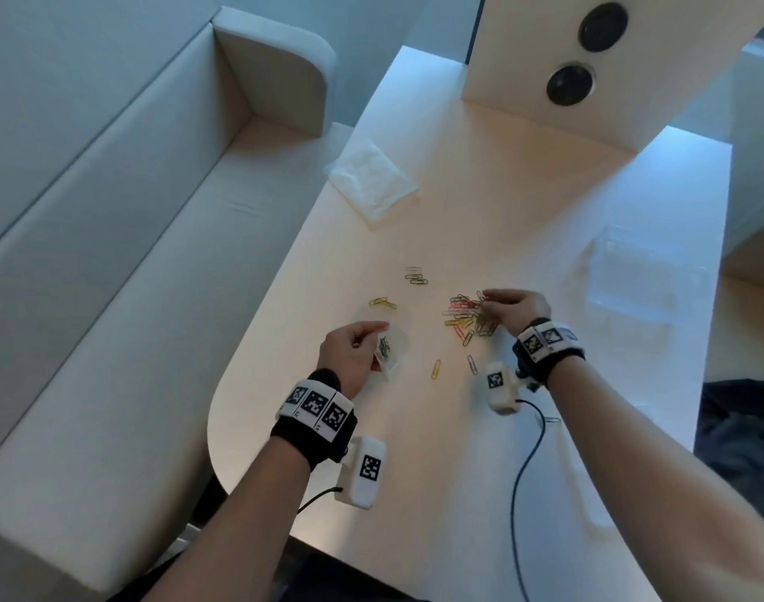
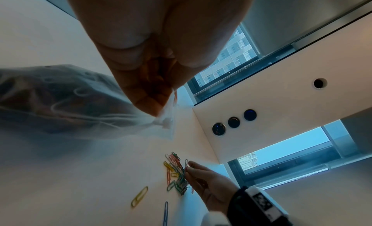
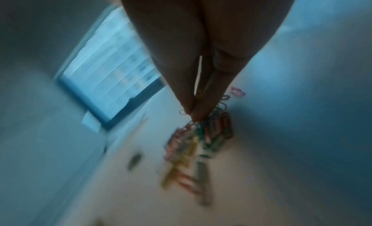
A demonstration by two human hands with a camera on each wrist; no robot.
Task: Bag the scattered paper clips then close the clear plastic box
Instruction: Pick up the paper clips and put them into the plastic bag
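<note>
A pile of coloured paper clips [image 1: 467, 317] lies mid-table, also seen in the left wrist view [image 2: 177, 170] and blurred in the right wrist view [image 3: 201, 138]. My right hand [image 1: 486, 297] reaches into the pile's far edge, thumb and fingertips [image 3: 194, 112] pinched together on clips. My left hand [image 1: 371, 338] grips the mouth of a small clear bag [image 1: 389, 347] with a few clips inside; the bag [image 2: 60, 102] sags onto the table. The clear plastic box [image 1: 645, 271] stands open at the right, beyond my right hand.
Loose clips lie apart from the pile: a yellow one [image 1: 436, 369], a blue one [image 1: 472, 364], a yellow pair [image 1: 382, 303], green ones [image 1: 416, 278]. A stack of clear bags [image 1: 371, 178] lies far left. A white sofa [image 1: 111, 254] borders the table's left edge.
</note>
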